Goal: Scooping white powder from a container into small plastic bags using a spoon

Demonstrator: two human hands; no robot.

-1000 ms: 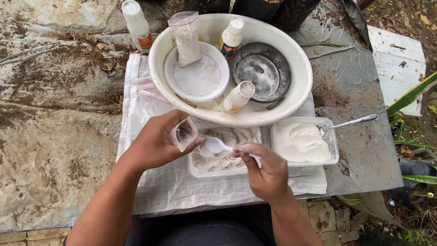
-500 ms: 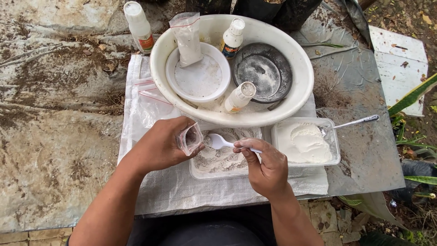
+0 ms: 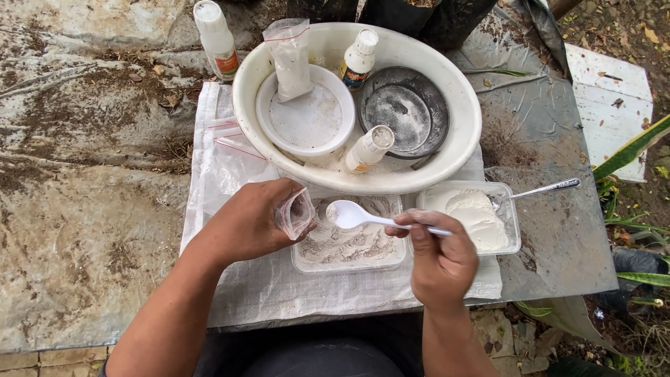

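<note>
— What have your hands got right now?

— My left hand (image 3: 248, 223) is curled shut around a small clear bag (image 3: 296, 211), pinching its mouth open toward my right. My right hand (image 3: 441, 260) is closed on the handle of a white plastic spoon (image 3: 363, 218), thumb and fingers gripping the far end.

— Where does the spoon sit?

— Between my two hands, over the clear tray of powder (image 3: 351, 243) that lies just beyond my knuckles. The bowl of the spoon is just beside the bag's mouth, not yet inside as far as I can see.

— Which way does it point?

— Its long axis runs roughly level, from my right hand across toward my left, bowl leading, handle trailing back and slightly down into my grip.

— What could go wrong?

— I reckon the bag's mouth is narrow and soft. If my left hand slackens, it could fold shut and the spoon would push against the film. If I tilt the spoon before it is over the opening, powder could fall back into the tray or onto the white woven sheet (image 3: 230, 160) on the worktop (image 3: 84, 174). The big white basin (image 3: 460, 132) just beyond my hands is crowded with bottles, so a wide swing might knock one.

— And to your right?

— A second tray of white paste (image 3: 474, 216) with a metal spoon (image 3: 537, 190) resting in it.
</note>
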